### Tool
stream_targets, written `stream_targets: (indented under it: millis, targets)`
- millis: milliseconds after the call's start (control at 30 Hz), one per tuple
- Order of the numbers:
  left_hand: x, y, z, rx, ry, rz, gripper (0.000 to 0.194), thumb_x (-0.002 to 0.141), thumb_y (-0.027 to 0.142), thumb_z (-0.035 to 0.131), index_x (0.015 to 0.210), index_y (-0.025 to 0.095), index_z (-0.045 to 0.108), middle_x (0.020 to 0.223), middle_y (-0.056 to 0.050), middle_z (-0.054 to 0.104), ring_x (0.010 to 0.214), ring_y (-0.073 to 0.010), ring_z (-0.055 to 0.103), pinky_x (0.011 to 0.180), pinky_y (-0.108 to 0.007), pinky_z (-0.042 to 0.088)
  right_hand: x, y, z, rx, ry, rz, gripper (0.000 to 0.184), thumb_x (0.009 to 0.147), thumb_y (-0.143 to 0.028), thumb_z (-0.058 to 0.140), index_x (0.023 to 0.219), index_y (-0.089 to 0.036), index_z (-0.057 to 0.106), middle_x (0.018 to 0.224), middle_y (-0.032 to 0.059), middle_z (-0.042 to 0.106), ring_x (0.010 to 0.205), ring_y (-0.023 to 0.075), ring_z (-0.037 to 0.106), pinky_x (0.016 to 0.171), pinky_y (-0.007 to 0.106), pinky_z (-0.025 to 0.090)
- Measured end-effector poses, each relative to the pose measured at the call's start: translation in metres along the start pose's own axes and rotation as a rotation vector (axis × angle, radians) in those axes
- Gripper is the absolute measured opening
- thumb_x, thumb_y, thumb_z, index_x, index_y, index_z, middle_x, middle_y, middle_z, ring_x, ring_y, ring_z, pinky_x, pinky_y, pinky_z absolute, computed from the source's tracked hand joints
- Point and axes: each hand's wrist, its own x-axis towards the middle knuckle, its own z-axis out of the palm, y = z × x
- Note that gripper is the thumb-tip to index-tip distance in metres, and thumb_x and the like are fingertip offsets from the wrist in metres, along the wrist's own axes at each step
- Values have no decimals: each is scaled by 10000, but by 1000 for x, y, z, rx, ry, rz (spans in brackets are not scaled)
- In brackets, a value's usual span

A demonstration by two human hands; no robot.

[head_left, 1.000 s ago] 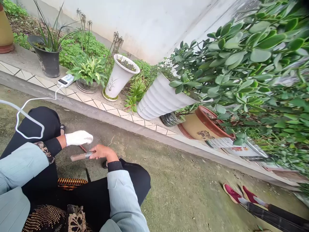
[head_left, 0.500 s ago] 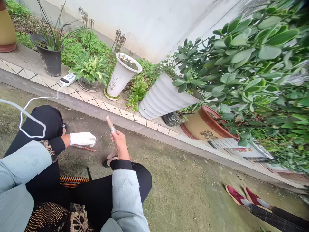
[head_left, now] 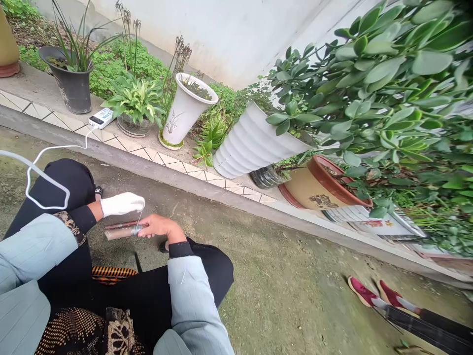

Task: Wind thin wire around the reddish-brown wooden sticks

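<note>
My left hand (head_left: pixel 122 203) wears a white glove and pinches a thin thread that runs down to a brown stick (head_left: pixel 120 232). My bare right hand (head_left: pixel 159 227) grips that stick by its right end and holds it level, just below the gloved hand. A band of pale thread is wound round the stick near my right fingers. A second thin reddish stick (head_left: pixel 124 225) lies on the ground just behind it. Both hands are over my knees above the concrete ground.
A tiled kerb (head_left: pixel 177 167) runs across ahead with a black pot (head_left: pixel 72 88), a white vase pot (head_left: pixel 185 111), a ribbed white pot (head_left: pixel 251 145) and a brown pot (head_left: pixel 314 190). A white power bank (head_left: pixel 100 118) with its cable lies on the kerb. Another person's red shoes (head_left: pixel 373 293) are at right.
My right hand swung the stick from upright back down to level, close under the gloved hand. The thread between the hands has shortened.
</note>
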Motion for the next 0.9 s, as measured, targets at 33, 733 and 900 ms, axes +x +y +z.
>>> stream_targets:
  millis: [33,733,900]
  targets:
    - [1,-3,-1,-79,35,-22,320,896,383,405,773,138,571,711,-20,590,617,-119,480,580,-206,371,-11,-3,-5,73,50,-64,226,706,-324,689,853,-153,668,653,-19,624,548,82,538,542,199,402]
    - [-3,8,11,-412,-224,44,333,853,419,508,720,124,584,650,-14,533,555,-106,413,528,-206,345,11,17,-14,-384,516,444,250,803,-354,641,937,-145,674,959,122,688,859,203,630,670,255,421]
    - [2,-4,2,-176,23,33,306,849,389,477,697,132,544,679,-12,558,644,-123,455,620,-206,391,4,3,2,-100,-129,106,225,723,-342,711,861,-166,689,682,-12,634,591,99,562,579,213,418]
